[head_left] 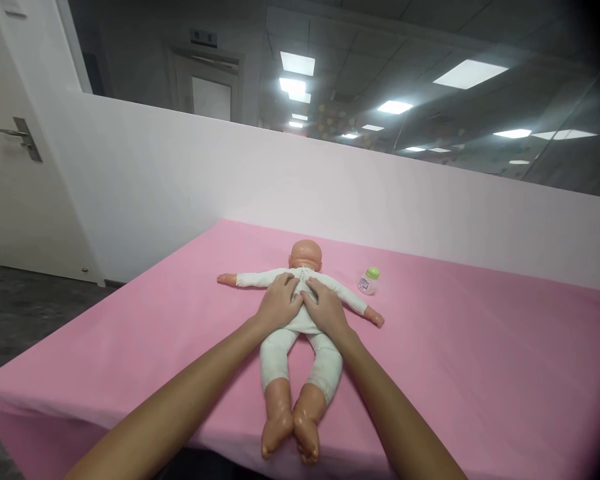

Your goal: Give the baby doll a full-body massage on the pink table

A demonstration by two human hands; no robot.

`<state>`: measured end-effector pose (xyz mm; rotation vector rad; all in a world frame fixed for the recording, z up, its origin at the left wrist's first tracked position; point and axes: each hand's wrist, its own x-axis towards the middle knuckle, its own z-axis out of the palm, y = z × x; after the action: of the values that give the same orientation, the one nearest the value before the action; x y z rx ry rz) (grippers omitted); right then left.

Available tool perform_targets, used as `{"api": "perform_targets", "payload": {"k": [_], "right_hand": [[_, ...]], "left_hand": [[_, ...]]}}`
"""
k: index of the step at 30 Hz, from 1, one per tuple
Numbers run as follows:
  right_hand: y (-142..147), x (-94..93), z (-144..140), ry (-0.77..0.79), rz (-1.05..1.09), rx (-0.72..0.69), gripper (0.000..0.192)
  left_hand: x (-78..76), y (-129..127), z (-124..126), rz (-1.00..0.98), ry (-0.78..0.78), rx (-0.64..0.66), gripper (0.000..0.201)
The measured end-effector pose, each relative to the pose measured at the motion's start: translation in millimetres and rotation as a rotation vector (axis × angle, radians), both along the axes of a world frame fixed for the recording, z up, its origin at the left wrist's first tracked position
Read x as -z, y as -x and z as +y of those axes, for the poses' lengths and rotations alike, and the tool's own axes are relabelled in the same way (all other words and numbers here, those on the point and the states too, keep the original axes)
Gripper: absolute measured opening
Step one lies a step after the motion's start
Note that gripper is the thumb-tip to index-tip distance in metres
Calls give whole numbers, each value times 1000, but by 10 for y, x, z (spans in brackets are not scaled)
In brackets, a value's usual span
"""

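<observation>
A baby doll [300, 347] in a white bodysuit lies on a pink-covered table [480, 373], head away from me, arms spread, bare feet toward the near edge. My left hand [279, 301] rests on the doll's torso on the left side, fingers curled into the white fabric. My right hand [326, 307] rests on the torso just beside it, fingers also pressed onto the cloth. The two hands touch each other over the doll's chest. A small baby bottle [369, 281] with a green cap stands on the table right of the doll's head, apart from both hands.
A white partition wall [380, 193] runs behind the table, with dark glass above it reflecting ceiling lights. A white door [15, 173] with a metal handle stands at the left. Dark floor shows at the lower left beyond the table's corner.
</observation>
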<state>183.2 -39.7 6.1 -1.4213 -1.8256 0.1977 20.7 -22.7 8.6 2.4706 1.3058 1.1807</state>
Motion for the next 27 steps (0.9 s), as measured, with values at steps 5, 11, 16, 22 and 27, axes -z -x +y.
{"api": "perform_targets", "payload": {"k": [5,11,16,22,27], "right_hand": [[-1,24,10,-69,23,5,42],[-10,59,23,10,42,-31,48],[-15,39,20,-37,37,-39,41],[-13,42,33,-61,38,-37,39],[-9,58,43,-26,46,-31,43]], "left_hand": [[12,2,15,16,-5,15,40],[33,8,45,38,38,44,50],[16,12,35,33,20,26,45],[8,2,21,48,21,27,46],[20,2,22,112,207,-70,58]]}}
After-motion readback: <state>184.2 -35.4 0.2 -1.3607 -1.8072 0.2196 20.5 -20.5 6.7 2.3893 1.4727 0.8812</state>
